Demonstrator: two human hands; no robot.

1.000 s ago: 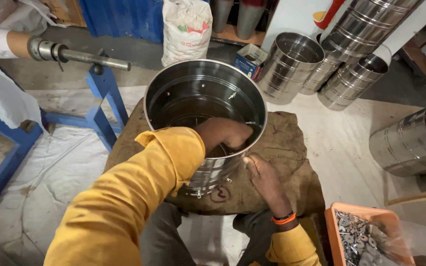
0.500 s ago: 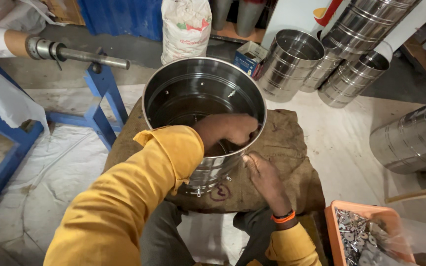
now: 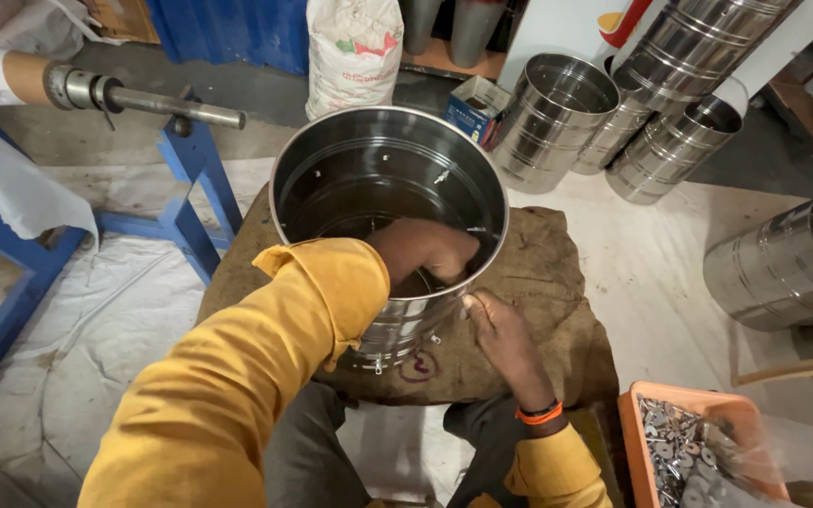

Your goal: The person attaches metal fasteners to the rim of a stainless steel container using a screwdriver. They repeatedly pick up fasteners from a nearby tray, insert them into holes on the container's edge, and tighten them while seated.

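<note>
- A large steel drum [image 3: 390, 202] is seen standing upright and open-topped on a piece of brown burlap [image 3: 557, 310], directly in front of the seated person.
- The left hand [image 3: 425, 252] is reached over the near rim and down inside the drum, the fingers curled against the inner wall; what is pinched there, if anything, cannot be told.
- The right hand [image 3: 505, 339] is pressed against the outside of the same wall, fingers loosely spread, just opposite the left one.
- The step in hand is judged to be a fastening through the near wall, worked from both sides; steady counter-pressure is called for next.
- An orange tray [image 3: 634, 442] of small metal hardware is set near the right forearm, within reach.
- Open room is left on the white floor sheet [image 3: 115, 310] to the left; a blue frame [image 3: 195, 193] and further steel drums [image 3: 557, 118] close off the far side and the right.
</note>
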